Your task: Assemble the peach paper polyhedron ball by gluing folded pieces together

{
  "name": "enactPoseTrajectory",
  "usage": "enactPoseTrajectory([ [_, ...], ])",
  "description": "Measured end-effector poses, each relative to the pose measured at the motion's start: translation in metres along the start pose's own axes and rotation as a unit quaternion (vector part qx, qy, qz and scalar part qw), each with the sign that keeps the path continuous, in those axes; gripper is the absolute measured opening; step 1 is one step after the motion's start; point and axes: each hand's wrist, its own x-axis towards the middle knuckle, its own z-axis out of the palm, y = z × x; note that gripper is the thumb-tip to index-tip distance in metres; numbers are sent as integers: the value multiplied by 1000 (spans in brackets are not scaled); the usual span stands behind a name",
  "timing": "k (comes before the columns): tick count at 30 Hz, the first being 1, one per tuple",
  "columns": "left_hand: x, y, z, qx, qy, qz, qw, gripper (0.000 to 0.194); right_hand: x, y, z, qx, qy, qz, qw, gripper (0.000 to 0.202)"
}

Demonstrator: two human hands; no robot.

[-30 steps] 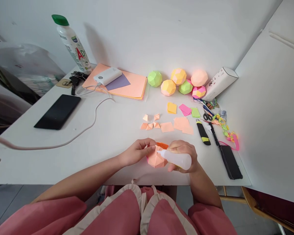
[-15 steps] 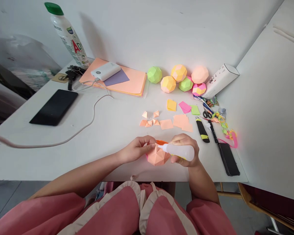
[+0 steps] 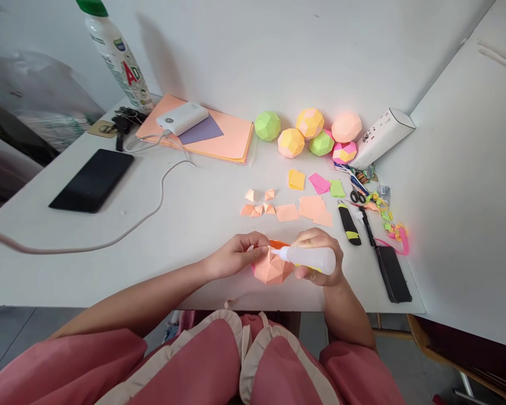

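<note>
Between my hands, near the table's front edge, is a partly built peach paper ball (image 3: 272, 270) with an orange inner side showing at its top. My left hand (image 3: 236, 256) pinches the ball's upper left edge between thumb and fingers. A white glue bottle (image 3: 314, 259) lies sideways in my right hand (image 3: 320, 242), its fingers wrapped round it. The nozzle points left and meets, or nearly meets, the ball's edge by my left fingertips. Beyond the hands lie several small folded peach paper pieces (image 3: 257, 210) and flat peach squares (image 3: 312, 207).
Finished paper balls (image 3: 290, 143) stand along the wall beside a white box (image 3: 383, 136). To the right are a utility knife (image 3: 349, 224), scissors (image 3: 357, 196) and a black case (image 3: 393, 274). A phone (image 3: 93, 180), cable, power bank (image 3: 182, 118) and tall bottle (image 3: 118, 62) are left.
The view has shifted slightly. My hands, the glue bottle and the paper ball keep almost the same positions relative to each other.
</note>
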Motion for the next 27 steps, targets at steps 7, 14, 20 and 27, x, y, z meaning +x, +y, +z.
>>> enactPoseTrajectory([
  [7, 0, 0, -1, 10, 7, 0, 1000, 41, 1, -2, 1, -25, -5, -15, 1000, 36],
  [14, 0, 1, 0, 2, 9, -1, 1000, 39, 2, 1, -2, -4, 14, 16, 1000, 32],
  [20, 0, 2, -1, 4, 15, -6, 1000, 38, 5, 1, -3, 40, -28, 20, 999, 31],
  [27, 0, 2, -1, -10, 12, -8, 1000, 36, 2, 5, -7, 41, 20, 54, 998, 29],
])
